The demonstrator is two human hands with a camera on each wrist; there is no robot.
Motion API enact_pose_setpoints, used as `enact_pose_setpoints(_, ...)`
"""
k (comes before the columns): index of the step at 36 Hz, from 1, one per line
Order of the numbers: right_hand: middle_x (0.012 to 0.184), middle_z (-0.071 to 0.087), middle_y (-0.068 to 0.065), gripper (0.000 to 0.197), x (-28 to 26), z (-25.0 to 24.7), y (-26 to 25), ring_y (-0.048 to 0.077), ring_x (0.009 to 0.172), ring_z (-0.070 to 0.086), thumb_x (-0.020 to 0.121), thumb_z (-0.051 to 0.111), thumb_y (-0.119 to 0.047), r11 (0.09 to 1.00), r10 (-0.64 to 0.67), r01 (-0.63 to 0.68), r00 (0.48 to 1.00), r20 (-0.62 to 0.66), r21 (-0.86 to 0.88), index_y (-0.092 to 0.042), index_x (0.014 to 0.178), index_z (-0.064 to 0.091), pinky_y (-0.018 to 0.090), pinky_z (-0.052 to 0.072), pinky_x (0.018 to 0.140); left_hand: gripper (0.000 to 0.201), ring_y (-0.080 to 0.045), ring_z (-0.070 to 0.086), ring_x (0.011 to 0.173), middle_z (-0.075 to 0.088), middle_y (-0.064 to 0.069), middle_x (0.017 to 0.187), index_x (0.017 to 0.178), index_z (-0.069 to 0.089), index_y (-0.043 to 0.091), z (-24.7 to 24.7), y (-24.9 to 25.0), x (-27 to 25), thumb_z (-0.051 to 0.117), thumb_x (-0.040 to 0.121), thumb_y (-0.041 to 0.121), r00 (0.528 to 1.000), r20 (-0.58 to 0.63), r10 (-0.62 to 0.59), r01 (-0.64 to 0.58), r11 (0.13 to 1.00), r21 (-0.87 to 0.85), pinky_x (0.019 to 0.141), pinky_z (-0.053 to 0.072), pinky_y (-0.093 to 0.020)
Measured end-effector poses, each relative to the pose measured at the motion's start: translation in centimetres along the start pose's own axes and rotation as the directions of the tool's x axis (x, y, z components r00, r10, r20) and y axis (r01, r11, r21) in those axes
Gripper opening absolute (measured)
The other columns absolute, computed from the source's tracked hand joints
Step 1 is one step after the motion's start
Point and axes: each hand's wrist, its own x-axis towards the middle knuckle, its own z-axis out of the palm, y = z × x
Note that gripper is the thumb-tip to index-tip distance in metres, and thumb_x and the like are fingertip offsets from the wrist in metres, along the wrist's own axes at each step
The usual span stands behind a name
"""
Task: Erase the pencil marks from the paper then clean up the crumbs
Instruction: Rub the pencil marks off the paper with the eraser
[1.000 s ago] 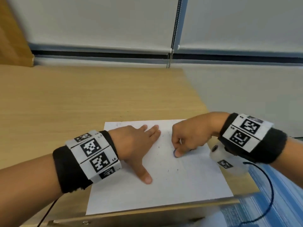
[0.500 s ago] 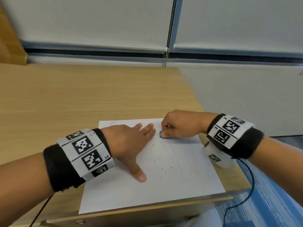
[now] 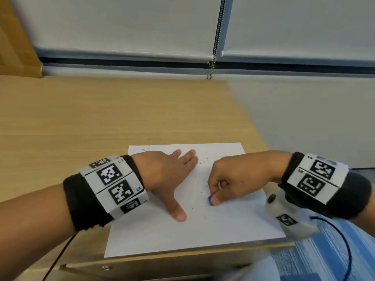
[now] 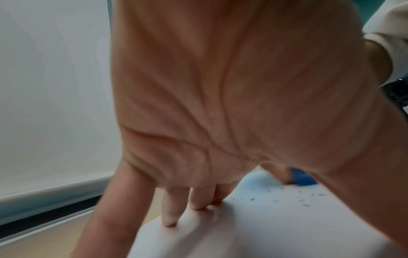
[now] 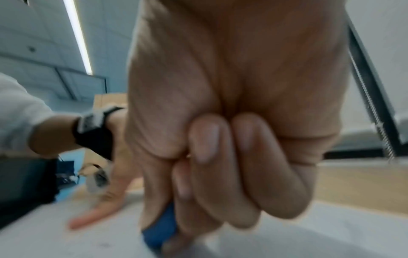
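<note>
A white sheet of paper (image 3: 213, 226) lies at the near right corner of the wooden desk (image 3: 101, 122). My left hand (image 3: 168, 175) lies flat on the sheet's left part, fingers straight, thumb spread toward me. My right hand (image 3: 227, 183) is curled in a fist and pinches a small blue eraser (image 3: 210, 200) against the middle of the paper. The eraser (image 5: 161, 230) pokes out under thumb and fingers in the right wrist view, and the eraser (image 4: 302, 178) shows past my left palm. Dark eraser crumbs (image 3: 197, 197) dot the sheet between my hands. Faint pencil marks (image 3: 145, 148) show near its far left corner.
The desk's near edge (image 3: 182, 258) and right edge run close to the paper. Behind the desk hang white roller blinds (image 3: 121, 23) with a bead chain (image 3: 215, 37). Blue carpet (image 3: 324, 250) lies below at the right. A few crumbs (image 3: 151, 138) lie on the wood beyond the sheet.
My right hand, with the eraser, went from mid-sheet up toward the paper's far edge and has come back toward me to mid-sheet. The left hand stays flat on the paper.
</note>
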Motion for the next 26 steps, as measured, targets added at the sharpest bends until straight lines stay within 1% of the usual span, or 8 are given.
enact_pose_setpoints(4,0.061,0.056,0.0,0.038,0.8,-0.3,0.7,0.012,0.053,0.044,0.094,0.055,-0.04,0.996,0.041,-0.057,0.972,-0.23,-0.062,-0.008,0.074,0.062,0.026,0.038,0.054,0.138,-0.019,-0.01,0.15,-0.031,0.008,0.158,0.151,-0.025,0.021,-0.1,0.0,0.0,0.07,0.066,0.073,1.0,-0.003,0.0,0.0,1.0,0.0,0.113,0.029,-0.042)
enact_pose_setpoints(6,0.065,0.059,0.006,0.038,0.2,0.8,0.0,0.015,0.054,0.043,0.094,0.053,-0.038,0.998,0.001,-0.012,0.982,-0.191,-0.056,-0.006,0.077,0.061,0.029,0.038,0.055,0.138,-0.019,-0.01,0.15,-0.031,0.007,0.158,0.151,-0.025,0.021,0.0,-0.1,0.1,0.071,0.065,0.073,1.0,-0.008,0.006,-0.005,1.0,0.002,0.112,0.029,-0.042)
enact_pose_setpoints(9,0.061,0.054,0.001,0.037,-0.7,1.7,-1.2,0.013,0.052,0.04,0.095,0.053,-0.037,0.997,-0.069,0.066,0.991,-0.11,-0.034,-0.007,0.075,0.059,0.023,0.036,0.053,0.139,-0.02,-0.012,0.15,-0.032,0.007,0.157,0.151,-0.025,0.022,0.1,-0.1,0.2,0.072,0.065,0.071,1.0,-0.006,0.013,-0.013,1.0,-0.007,0.112,0.028,-0.042)
enact_pose_setpoints(13,0.067,0.06,0.001,0.037,0.2,0.3,0.3,0.016,0.059,0.05,0.095,0.051,-0.04,0.994,0.037,-0.059,0.972,-0.232,-0.092,-0.009,0.078,0.062,0.029,0.041,0.058,0.139,-0.02,-0.013,0.15,-0.032,0.008,0.157,0.151,-0.026,0.024,0.0,-0.2,0.2,0.073,0.065,0.071,1.0,0.006,0.015,-0.015,1.0,-0.019,0.114,0.025,-0.043)
enact_pose_setpoints(15,0.066,0.06,0.003,0.036,0.0,0.7,0.2,0.019,0.059,0.05,0.095,0.051,-0.038,0.995,0.026,-0.049,0.969,-0.247,-0.089,-0.008,0.077,0.061,0.03,0.04,0.058,0.138,-0.02,-0.013,0.15,-0.032,0.009,0.157,0.151,-0.026,0.024,0.1,-0.3,0.2,0.073,0.065,0.071,1.0,0.003,0.016,-0.016,1.0,-0.021,0.114,0.025,-0.042)
enact_pose_setpoints(20,0.065,0.057,-0.007,0.03,-1.4,2.1,-1.7,0.008,0.056,0.047,0.095,0.054,-0.037,0.997,-0.079,0.078,0.996,-0.036,-0.017,-0.011,0.082,0.063,0.015,0.039,0.055,0.137,-0.022,-0.013,0.15,-0.032,0.007,0.157,0.15,-0.026,0.028,-0.1,0.1,0.2,0.075,0.066,0.067,1.0,0.017,0.006,-0.005,1.0,-0.019,0.116,0.025,-0.046)
enact_pose_setpoints(24,0.06,0.053,-0.005,0.037,-1.3,1.1,0.2,0.008,0.053,0.045,0.095,0.053,-0.04,1.0,0.011,-0.016,0.984,-0.179,-0.023,-0.009,0.075,0.061,0.017,0.035,0.052,0.136,-0.022,-0.012,0.15,-0.032,0.007,0.157,0.149,-0.027,0.029,-0.1,0.0,0.2,0.073,0.066,0.07,1.0,0.011,0.012,-0.012,1.0,0.001,0.115,0.027,-0.046)
enact_pose_setpoints(26,0.059,0.053,-0.001,0.038,-1.7,1.8,-0.2,0.012,0.052,0.041,0.095,0.052,-0.039,1.0,0.003,-0.007,0.984,-0.176,-0.02,-0.008,0.073,0.058,0.02,0.034,0.051,0.136,-0.021,-0.012,0.15,-0.032,0.007,0.157,0.149,-0.027,0.03,0.0,-0.1,0.2,0.073,0.066,0.07,1.0,0.01,0.009,-0.009,1.0,-0.004,0.114,0.027,-0.046)
